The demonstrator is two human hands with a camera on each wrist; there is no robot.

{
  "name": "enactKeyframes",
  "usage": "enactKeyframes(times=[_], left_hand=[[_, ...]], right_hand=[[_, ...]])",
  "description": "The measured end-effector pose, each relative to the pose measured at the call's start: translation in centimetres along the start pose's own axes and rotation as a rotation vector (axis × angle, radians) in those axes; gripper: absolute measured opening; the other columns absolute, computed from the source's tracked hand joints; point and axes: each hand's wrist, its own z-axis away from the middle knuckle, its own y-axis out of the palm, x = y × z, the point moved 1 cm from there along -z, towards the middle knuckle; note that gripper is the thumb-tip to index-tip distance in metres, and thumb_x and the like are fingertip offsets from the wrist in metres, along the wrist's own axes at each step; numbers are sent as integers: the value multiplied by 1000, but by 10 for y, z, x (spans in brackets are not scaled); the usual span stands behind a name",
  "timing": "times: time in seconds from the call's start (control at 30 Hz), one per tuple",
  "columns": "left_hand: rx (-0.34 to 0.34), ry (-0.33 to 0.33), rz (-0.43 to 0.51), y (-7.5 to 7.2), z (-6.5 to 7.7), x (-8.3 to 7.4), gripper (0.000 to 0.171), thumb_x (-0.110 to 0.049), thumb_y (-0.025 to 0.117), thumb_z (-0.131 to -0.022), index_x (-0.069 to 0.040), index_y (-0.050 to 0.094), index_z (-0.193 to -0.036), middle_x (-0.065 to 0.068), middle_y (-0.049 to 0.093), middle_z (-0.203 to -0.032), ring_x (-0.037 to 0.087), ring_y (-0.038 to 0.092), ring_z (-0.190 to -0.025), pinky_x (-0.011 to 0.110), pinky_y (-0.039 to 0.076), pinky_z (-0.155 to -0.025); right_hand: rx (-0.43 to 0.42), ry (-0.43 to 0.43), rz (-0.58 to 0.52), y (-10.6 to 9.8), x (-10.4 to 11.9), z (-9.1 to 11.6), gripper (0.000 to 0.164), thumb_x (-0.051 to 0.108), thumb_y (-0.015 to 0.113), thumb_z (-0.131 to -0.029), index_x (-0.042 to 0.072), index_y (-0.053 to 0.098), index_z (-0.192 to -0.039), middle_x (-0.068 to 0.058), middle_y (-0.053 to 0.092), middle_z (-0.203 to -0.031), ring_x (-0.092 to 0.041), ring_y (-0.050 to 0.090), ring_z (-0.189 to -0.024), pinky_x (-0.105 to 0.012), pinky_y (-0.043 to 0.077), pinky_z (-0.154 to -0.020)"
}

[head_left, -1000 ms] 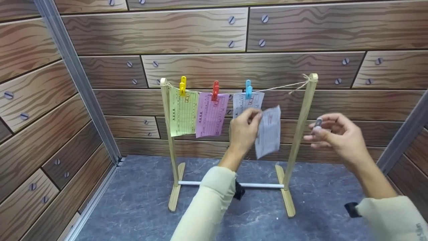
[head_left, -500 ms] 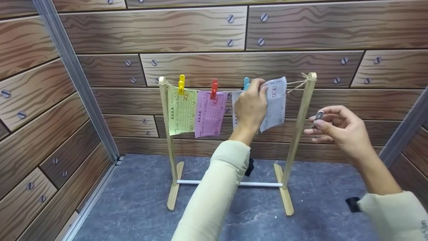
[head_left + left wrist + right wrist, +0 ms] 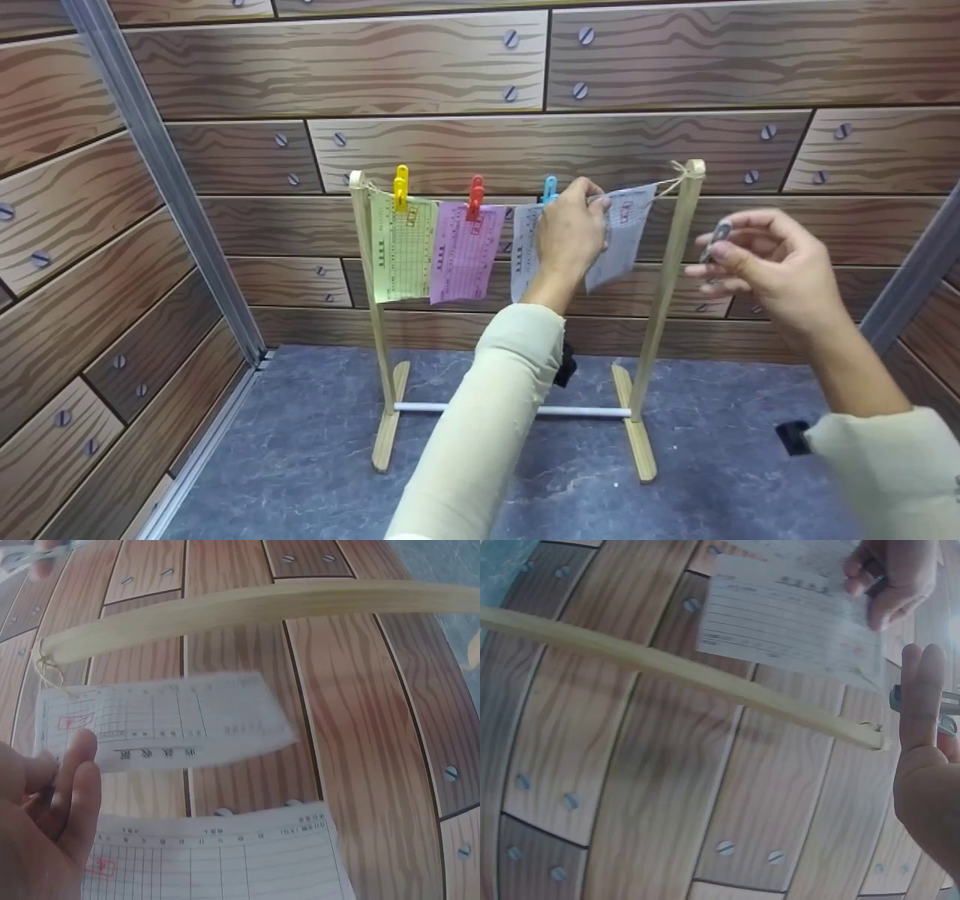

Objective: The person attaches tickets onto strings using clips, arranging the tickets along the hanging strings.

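My left hand point(image 3: 571, 232) pinches the upper left corner of a white printed slip point(image 3: 628, 232) at the string point(image 3: 666, 184); in the left wrist view the slip point(image 3: 157, 720) hangs from my fingertips, its red stamp showing. To the right of the rack, my right hand point(image 3: 784, 274) pinches a small grey clip point(image 3: 721, 231) between thumb and fingers. The clip point(image 3: 949, 724) is partly hidden behind the fingers in the right wrist view. Left of the held slip, another white slip point(image 3: 523, 247) hangs under a blue clip point(image 3: 550, 188), partly covered by my left hand.
A yellow clip point(image 3: 401, 189) holds a green slip point(image 3: 403, 251), and a red clip point(image 3: 476, 199) a pink slip point(image 3: 466, 255). The string spans a wooden rack's left post point(image 3: 371, 300) and right post point(image 3: 670, 300). A white rod point(image 3: 585, 412) joins its feet on the grey surface point(image 3: 300, 480).
My left hand has raised the white slip from below the string up to it, right of the blue clip. My right hand has risen slightly, still pinching the grey clip.
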Motion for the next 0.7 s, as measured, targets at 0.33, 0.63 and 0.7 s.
enactKeyframes(times=[0.33,0.63,0.7], left_hand=[[93,-64,230,1,-2,6,9,-26,60,-94,-18,64,-93,-5,59,-59,2,56,-40,21,43,-42],[90,-73,232,0,0,7,6,-25,62,-92,-20,64,-92,-9,58,-60,2,56,-39,21,43,-42],[93,-77,243,0,0,7,5,-25,62,-92,-20,64,-91,-9,58,-61,2,56,-39,21,43,-41]], right_hand=[[-111,-131,-4,39,9,-48,22,-13,57,-85,-12,49,-106,-29,61,-103,-30,64,-56,-34,52,-47],[-270,-206,48,57,-18,-91,19,-4,66,-82,-15,51,-87,-23,67,-84,-14,44,-31,-23,34,-27],[-278,-187,85,59,-27,-95,19,-3,66,-82,-14,52,-86,-21,68,-84,-13,43,-30,-22,32,-27]])
